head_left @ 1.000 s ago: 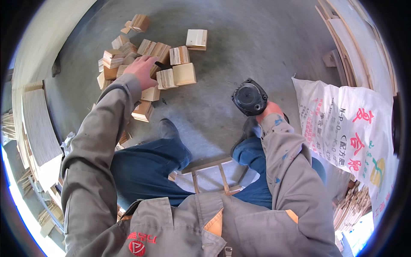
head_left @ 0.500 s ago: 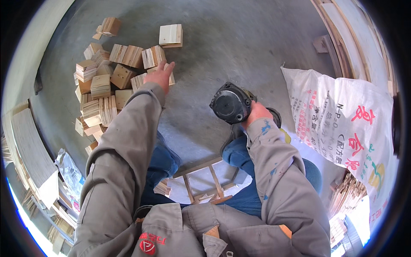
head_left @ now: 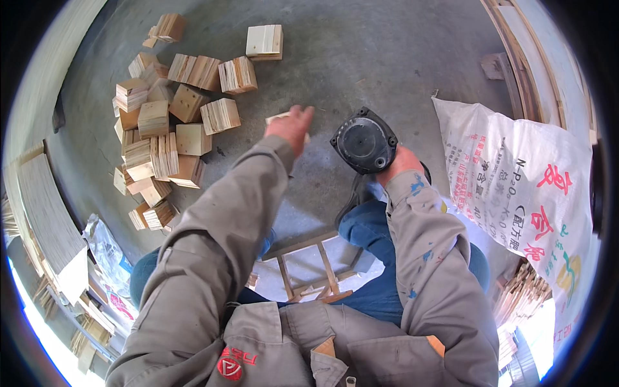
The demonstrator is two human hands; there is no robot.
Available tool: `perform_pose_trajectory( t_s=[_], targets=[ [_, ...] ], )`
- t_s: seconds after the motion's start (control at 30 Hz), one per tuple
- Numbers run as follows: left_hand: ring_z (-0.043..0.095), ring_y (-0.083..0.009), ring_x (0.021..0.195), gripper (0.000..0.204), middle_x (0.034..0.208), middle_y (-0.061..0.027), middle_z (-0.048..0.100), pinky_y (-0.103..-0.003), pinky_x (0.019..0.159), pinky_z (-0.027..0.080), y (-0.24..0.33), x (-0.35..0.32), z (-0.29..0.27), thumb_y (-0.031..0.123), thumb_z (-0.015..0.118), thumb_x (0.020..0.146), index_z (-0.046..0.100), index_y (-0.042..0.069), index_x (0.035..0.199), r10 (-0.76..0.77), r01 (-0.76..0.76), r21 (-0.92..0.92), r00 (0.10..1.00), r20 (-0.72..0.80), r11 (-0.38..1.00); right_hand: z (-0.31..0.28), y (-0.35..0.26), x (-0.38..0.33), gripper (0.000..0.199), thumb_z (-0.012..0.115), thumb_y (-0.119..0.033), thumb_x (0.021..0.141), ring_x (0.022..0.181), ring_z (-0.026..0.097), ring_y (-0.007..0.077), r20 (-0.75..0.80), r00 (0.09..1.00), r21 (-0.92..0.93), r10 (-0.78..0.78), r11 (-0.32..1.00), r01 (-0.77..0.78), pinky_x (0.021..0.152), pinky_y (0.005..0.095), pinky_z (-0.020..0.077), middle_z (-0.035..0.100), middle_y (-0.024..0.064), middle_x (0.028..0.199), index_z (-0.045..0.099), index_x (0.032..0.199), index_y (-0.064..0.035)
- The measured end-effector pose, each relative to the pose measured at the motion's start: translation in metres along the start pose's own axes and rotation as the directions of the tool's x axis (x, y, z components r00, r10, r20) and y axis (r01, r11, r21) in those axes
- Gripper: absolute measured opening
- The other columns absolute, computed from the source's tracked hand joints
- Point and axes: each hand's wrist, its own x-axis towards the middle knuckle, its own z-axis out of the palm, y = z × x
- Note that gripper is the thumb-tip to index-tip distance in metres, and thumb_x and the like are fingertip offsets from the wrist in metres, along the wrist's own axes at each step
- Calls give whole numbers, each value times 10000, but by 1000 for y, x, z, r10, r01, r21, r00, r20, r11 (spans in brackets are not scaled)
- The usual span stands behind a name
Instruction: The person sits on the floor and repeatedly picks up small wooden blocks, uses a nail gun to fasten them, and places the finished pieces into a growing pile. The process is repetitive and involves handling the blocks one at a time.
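Observation:
My left hand (head_left: 292, 129) is closed on a wooden block (head_left: 278, 117), most of which the hand hides; only pale edges show past the fingers. It is over the floor, right of a heap of layered wooden blocks (head_left: 153, 119). My right hand (head_left: 401, 165) grips a black nail gun (head_left: 364, 143), seen from above with its round cap and bolted corners facing up. The fingers around its handle are mostly hidden. A gap of floor separates the nail gun from the left hand.
One pale block (head_left: 264, 41) lies apart beyond the heap. A large white woven sack (head_left: 509, 168) with coloured print is on the right, near long boards (head_left: 538, 58). Between my legs is a wooden frame (head_left: 327, 267). Boards (head_left: 51, 213) and a plastic bag (head_left: 106, 255) are at left.
My left hand has moved right, away from the heap, carrying a block from its right edge. The nail gun has shifted slightly right and farther away in my right hand.

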Motion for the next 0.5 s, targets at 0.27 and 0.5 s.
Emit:
perform_pose_trajectory(
  t_s=[0.27,0.5],
  targets=[
    [569,-364,1328,838,1610,-161,366,-433,1090,506,8,-23,-33,241,828,822,412,167,1546,-152,128,-191,982,-111,973,4,2,4,434,729,-273,845,1211,654,370,13,998,56,59,997,-59,1021,446,536,714,160,1256,696,1255,-136],
    [606,-365,1273,586,1306,-201,674,-419,1074,494,-81,-81,-132,327,749,865,625,44,1364,-355,337,-115,899,-255,935,7,12,7,323,709,-211,896,1226,655,357,-28,999,40,-35,999,36,1004,391,520,724,169,1243,744,1209,-139]
  ],
)
